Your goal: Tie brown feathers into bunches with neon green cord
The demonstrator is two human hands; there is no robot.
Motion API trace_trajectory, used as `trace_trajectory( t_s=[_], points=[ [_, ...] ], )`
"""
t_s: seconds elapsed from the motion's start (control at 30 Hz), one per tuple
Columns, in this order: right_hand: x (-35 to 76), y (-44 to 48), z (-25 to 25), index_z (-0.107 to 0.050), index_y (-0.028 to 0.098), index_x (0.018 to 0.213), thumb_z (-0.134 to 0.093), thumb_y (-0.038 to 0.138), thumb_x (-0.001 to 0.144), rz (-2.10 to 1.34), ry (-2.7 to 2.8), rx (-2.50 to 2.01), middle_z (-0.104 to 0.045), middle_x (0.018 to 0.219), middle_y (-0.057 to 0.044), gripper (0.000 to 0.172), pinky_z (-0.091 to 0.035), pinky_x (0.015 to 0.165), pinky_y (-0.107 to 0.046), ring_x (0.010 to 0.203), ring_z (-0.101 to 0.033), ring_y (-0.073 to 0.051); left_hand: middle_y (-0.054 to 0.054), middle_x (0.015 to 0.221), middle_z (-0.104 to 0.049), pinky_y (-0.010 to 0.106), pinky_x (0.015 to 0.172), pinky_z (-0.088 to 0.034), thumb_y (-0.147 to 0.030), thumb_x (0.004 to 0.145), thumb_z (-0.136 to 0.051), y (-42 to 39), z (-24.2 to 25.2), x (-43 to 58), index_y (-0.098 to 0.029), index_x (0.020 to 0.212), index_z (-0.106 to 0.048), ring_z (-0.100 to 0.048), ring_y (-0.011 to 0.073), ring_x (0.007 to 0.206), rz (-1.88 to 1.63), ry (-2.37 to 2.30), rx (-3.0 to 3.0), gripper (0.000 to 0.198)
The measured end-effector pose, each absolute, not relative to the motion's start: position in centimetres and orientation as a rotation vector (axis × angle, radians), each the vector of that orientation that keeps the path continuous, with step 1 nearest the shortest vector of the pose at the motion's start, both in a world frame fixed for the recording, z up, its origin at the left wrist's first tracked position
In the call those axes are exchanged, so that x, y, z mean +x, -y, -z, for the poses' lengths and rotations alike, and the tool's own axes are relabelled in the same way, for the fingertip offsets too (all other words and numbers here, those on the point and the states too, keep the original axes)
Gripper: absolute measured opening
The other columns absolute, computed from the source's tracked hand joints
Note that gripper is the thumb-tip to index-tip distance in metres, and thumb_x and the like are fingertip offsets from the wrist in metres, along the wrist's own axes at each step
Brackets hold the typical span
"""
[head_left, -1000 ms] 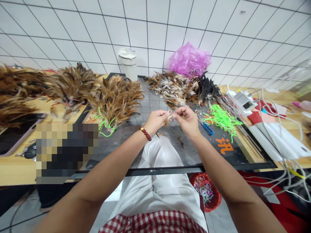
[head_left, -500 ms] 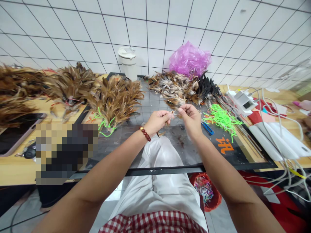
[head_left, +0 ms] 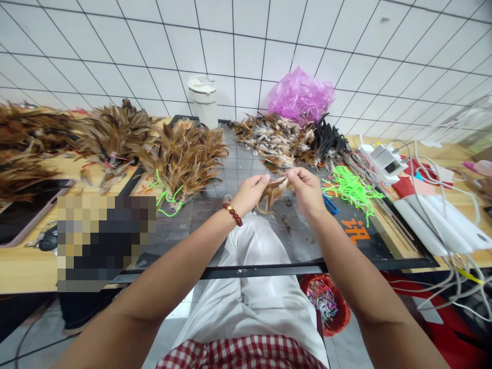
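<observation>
A small tuft of brown feathers (head_left: 272, 192) hung between the two hands, above the dark cutting mat (head_left: 215, 225) and in front of the person's white-clad lap. Its long axis slanted. The upper end sat up and to the right at the fingertips, and the loose tips drooped down and to the left, toward the person. The right hand (head_left: 307, 192) had thumb and forefinger pinched together on that upper end. The left hand (head_left: 249, 193), with a bracelet of dark red beads (head_left: 232, 213) at its wrist, had its fingertips closed on the tuft just beside them, so the two hands nearly met. The tuft touched nothing but the fingers.

On the mat beyond the left hand lay a heap of tawny feathers (head_left: 184, 154) with neon green cord (head_left: 165, 195) at its base. Beyond the right hand lay a pile of pale speckled feathers (head_left: 274, 136), with black feathers (head_left: 328, 138) beside it and a pink plastic bag (head_left: 300, 95) behind. A tangle of green cords (head_left: 349, 187) and a blue-handled tool (head_left: 328, 203) lay just right of the right hand. A white lidded cup (head_left: 202, 100) stood against the tiled wall. A phone (head_left: 23, 210) lay far left on the wooden counter (head_left: 26, 266), and a red basket (head_left: 326, 302) sat on the floor below the counter's edge.
</observation>
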State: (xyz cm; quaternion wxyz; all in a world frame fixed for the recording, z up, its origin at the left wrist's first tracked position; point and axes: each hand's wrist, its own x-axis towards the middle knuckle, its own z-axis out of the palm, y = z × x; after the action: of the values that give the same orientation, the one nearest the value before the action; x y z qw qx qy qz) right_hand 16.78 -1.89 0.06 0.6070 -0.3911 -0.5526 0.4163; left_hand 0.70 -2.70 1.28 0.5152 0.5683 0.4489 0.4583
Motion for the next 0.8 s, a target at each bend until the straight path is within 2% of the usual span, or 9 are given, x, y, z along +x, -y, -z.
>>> trace_trajectory(
  t_s=[0.07, 0.17, 0.27, 0.33, 0.4, 0.47, 0.57, 0.67, 0.8],
  points=[
    [16.8, 1.9, -0.2, -0.065, 0.021, 0.073, -0.069, 0.042, 0.075, -0.952, 1.331, -0.921, -0.058, 0.068, 0.002, 0.022, -0.041, 0.068, -0.027, 0.064, -0.05, -0.012, 0.009, 0.104, -0.068, 0.025, 0.085, -0.043, -0.034, 0.082, -0.059, 2.6, -1.5, 0.6, -0.014, 0.09, -0.069, -0.057, 0.018, 0.102, -1.262, -1.123, 1.424, 0.024],
    [16.5, 2.2, -0.2, -0.065, 0.021, 0.072, -0.067, 0.044, 0.076, -0.874, 1.458, -0.942, -0.06, 0.073, 0.0, 0.024, -0.043, 0.076, -0.031, 0.073, -0.054, -0.015, 0.009, 0.106, -0.068, 0.026, 0.09, -0.042, -0.036, 0.083, -0.058, 2.7, -1.8, 0.6, -0.013, 0.096, -0.068, -0.058, 0.0169, 0.104, -1.229, -0.984, 1.384, 0.028],
    [16.2, 2.3, 0.1, -0.065, 0.021, 0.071, -0.064, 0.045, 0.079, -0.809, 1.536, -0.955, -0.06, 0.073, -0.001, 0.025, -0.044, 0.077, -0.033, 0.075, -0.054, -0.016, 0.007, 0.09, -0.067, 0.024, 0.081, -0.045, -0.04, 0.081, -0.06, 3.0, -1.7, 0.8, -0.012, 0.091, -0.065, -0.061, 0.0139, 0.088, -1.04, -0.799, 1.278, 0.03],
    [16.2, 2.4, 0.2, -0.064, 0.021, 0.072, -0.064, 0.045, 0.08, -0.806, 1.529, -0.973, -0.06, 0.071, -0.001, 0.025, -0.045, 0.074, -0.032, 0.071, -0.053, -0.015, 0.003, 0.073, -0.061, 0.023, 0.07, -0.046, -0.039, 0.08, -0.062, 3.2, -1.6, 0.9, -0.011, 0.081, -0.062, -0.059, 0.0108, 0.07, -0.93, -0.754, 1.216, 0.028],
    [16.2, 2.4, 0.3, -0.063, 0.02, 0.071, -0.064, 0.044, 0.079, -0.824, 1.51, -0.981, -0.059, 0.069, 0.0, 0.025, -0.044, 0.073, -0.031, 0.07, -0.053, -0.014, -0.002, 0.059, -0.049, 0.02, 0.056, -0.042, -0.038, 0.081, -0.061, 3.4, -1.6, 1.0, -0.012, 0.075, -0.058, -0.049, 0.0067, 0.052, -0.849, -0.76, 1.158, 0.027],
    [16.0, 2.3, 0.4, -0.064, 0.02, 0.07, -0.066, 0.043, 0.077, -0.862, 1.467, -0.971, -0.06, 0.069, 0.0, 0.024, -0.044, 0.073, -0.03, 0.071, -0.053, -0.014, -0.006, 0.054, -0.037, 0.016, 0.044, -0.03, -0.036, 0.083, -0.058, 3.5, -1.7, 1.0, -0.013, 0.074, -0.055, -0.035, 0.0034, 0.042, -0.811, -0.788, 1.123, 0.025],
    [15.8, 2.1, 0.6, -0.066, 0.02, 0.073, -0.068, 0.04, 0.075, -0.978, 1.323, -0.96, -0.058, 0.066, 0.002, 0.021, -0.042, 0.068, -0.028, 0.065, -0.05, -0.012, -0.007, 0.052, -0.031, 0.014, 0.04, -0.018, -0.031, 0.086, -0.053, 3.6, -2.1, 1.1, -0.014, 0.072, -0.052, -0.025, 0.0018, 0.039, -0.844, -0.874, 1.114, 0.023],
    [15.6, 1.8, 0.8, -0.069, 0.019, 0.077, -0.069, 0.04, 0.072, -1.066, 1.209, -0.985, -0.054, 0.061, 0.004, 0.021, -0.037, 0.058, -0.025, 0.057, -0.042, -0.009, -0.007, 0.051, -0.03, 0.014, 0.04, -0.019, -0.027, 0.088, -0.05, 3.5, -2.2, 1.1, -0.014, 0.07, -0.051, -0.026, 0.0023, 0.04, -0.924, -0.943, 1.119, 0.022],
    [15.8, 1.7, 0.8, -0.07, 0.02, 0.085, -0.069, 0.042, 0.073, -1.047, 1.176, -0.981, -0.055, 0.065, 0.003, 0.025, -0.038, 0.059, -0.024, 0.058, -0.042, -0.009, -0.008, 0.049, -0.029, 0.015, 0.04, -0.017, -0.027, 0.087, -0.051, 3.3, -2.0, 1.1, -0.014, 0.069, -0.051, -0.025, 0.0022, 0.039, -0.97, -0.965, 1.131, 0.022]
  ],
)
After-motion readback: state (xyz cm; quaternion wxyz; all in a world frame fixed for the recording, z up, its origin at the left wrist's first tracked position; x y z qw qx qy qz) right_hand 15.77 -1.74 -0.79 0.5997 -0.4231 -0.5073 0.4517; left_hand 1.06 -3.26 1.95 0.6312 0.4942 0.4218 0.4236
